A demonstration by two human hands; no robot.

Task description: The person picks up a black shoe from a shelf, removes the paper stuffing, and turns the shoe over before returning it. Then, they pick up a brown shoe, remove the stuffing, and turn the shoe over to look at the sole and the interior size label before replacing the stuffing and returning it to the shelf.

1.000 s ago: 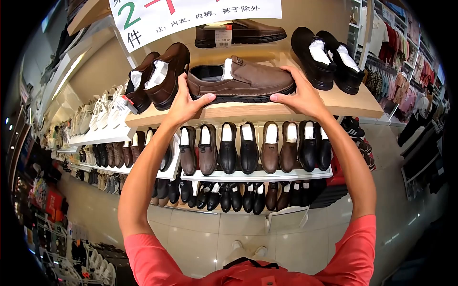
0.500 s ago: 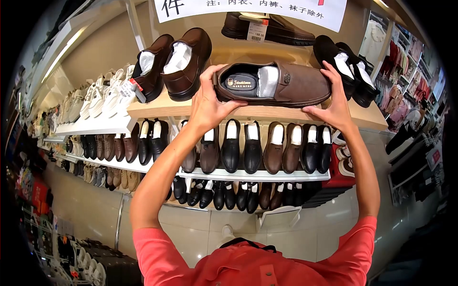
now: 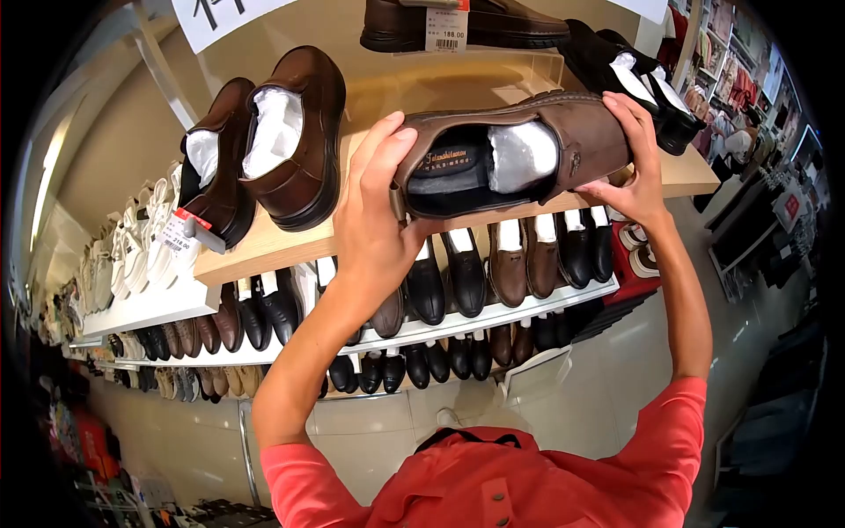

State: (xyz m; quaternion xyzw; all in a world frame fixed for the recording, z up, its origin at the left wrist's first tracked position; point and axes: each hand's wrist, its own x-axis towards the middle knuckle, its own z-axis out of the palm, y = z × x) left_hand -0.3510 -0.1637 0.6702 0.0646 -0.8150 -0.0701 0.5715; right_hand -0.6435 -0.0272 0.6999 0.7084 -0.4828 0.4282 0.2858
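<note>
A brown leather shoe point(image 3: 588, 145) is held up sideways between my two hands, its opening facing me. White stuffing paper point(image 3: 522, 157) fills its front, and gold lettering shows on the dark insole. My left hand point(image 3: 374, 198) grips the heel end, fingers over the top and thumb below. At the toe end, my right hand point(image 3: 638, 167) closes round with its thumb underneath. Left of my left hand, a pair of dark brown shoes point(image 3: 319, 132) stands on the wooden shelf point(image 3: 282, 249), stuffed with paper. One of them carries a price tag point(image 3: 180, 231).
Behind the held shoe, another brown shoe point(image 3: 510, 28) with a tag rests on a raised stand. Black shoes point(image 3: 607, 70) sit at the shelf's right end. Lower racks hold rows of shoes point(image 3: 466, 277). White sneakers point(image 3: 136, 238) line the left; clothes racks point(image 3: 735, 79) stand at right.
The shoe has been turned, so its opening faces me more and the sole is tipped away. My left hand's fingers have come up over the heel. The view has shifted and tilted.
</note>
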